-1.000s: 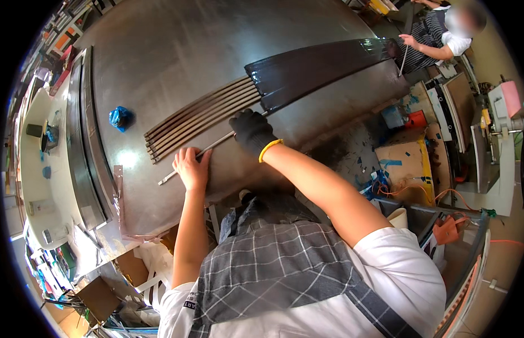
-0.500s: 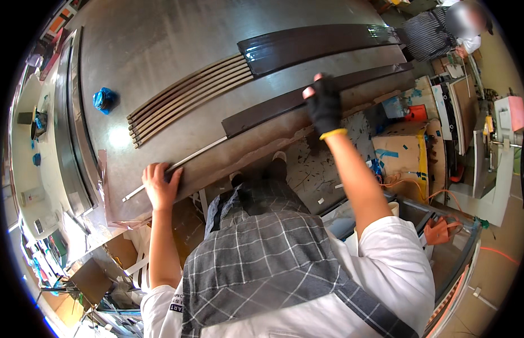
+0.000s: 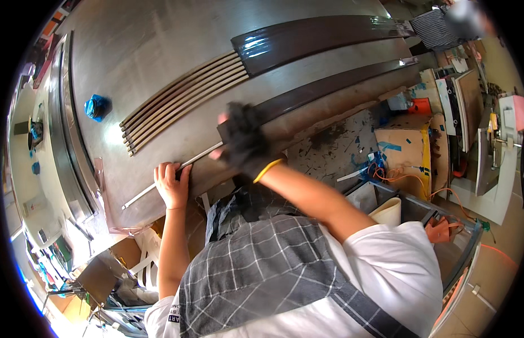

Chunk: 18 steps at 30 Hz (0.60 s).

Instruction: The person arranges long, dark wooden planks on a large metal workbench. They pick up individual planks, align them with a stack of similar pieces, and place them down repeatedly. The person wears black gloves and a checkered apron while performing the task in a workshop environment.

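Observation:
A thin pale rod (image 3: 140, 196) lies along the front part of the metal table, running right to the end of a narrow dark brown strip (image 3: 324, 89). My bare left hand (image 3: 171, 185) is closed around the rod, thumb and fingers bent over it. In a fingerless black glove, my right hand (image 3: 248, 141) is over the strip's left end, beside the rod; motion blurs its fingers, so their grip is unclear. Farther back, several slim brown bars (image 3: 183, 104) lie side by side, their right ends meeting a wide glossy dark brown sheet (image 3: 312, 42).
A crumpled blue bundle (image 3: 96, 107) sits on the metal table (image 3: 149, 34) at left. Right of me stand a cardboard box (image 3: 405, 141) and a dark-framed cart (image 3: 408, 205). Another person in a striped garment (image 3: 434, 31) is at the far right.
My right hand has swept left along the narrow strip to its left end. My left hand has shifted slightly right along the rod, and the view has moved a little.

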Each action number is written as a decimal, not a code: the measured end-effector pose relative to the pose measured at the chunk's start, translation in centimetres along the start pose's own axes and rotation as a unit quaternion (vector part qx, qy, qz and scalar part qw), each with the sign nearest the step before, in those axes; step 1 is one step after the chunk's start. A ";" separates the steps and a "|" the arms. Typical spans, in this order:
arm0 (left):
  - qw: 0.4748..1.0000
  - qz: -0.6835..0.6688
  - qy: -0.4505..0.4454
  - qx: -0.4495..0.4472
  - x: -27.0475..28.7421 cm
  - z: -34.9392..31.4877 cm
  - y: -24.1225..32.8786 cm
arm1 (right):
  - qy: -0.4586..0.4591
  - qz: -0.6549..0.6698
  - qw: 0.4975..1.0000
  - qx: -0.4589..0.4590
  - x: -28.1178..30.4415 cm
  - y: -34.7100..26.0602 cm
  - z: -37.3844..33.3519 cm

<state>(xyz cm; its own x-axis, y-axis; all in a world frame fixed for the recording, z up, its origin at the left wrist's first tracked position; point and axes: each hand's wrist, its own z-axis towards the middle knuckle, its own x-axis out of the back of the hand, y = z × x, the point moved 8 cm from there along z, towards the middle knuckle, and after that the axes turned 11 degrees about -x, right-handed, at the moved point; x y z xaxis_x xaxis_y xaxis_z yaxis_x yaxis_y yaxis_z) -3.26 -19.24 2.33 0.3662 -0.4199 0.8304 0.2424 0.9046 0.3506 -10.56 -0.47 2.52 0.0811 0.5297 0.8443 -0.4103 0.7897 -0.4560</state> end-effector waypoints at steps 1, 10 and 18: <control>1.000 -0.002 -0.002 0.000 0.0 0.0 0.0 | -0.039 0.052 0.997 -0.042 -1.0 -1.5 -0.1; 0.998 0.020 -0.065 0.010 -0.5 -0.3 -0.6 | 0.036 0.030 0.990 -0.132 2.5 7.9 0.8; 0.979 0.053 -0.196 -0.011 -0.5 0.5 -0.7 | 0.097 -0.185 0.936 -0.282 17.7 34.1 3.6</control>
<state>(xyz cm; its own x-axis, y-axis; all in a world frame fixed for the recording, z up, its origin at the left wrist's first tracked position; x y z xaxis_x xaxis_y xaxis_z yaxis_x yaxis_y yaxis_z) -4.02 -19.64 1.88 0.0192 -0.2604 0.9653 0.2424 0.9379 0.2482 -26.39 34.68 2.97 0.3080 0.1899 0.9322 0.2192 0.9394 -0.2637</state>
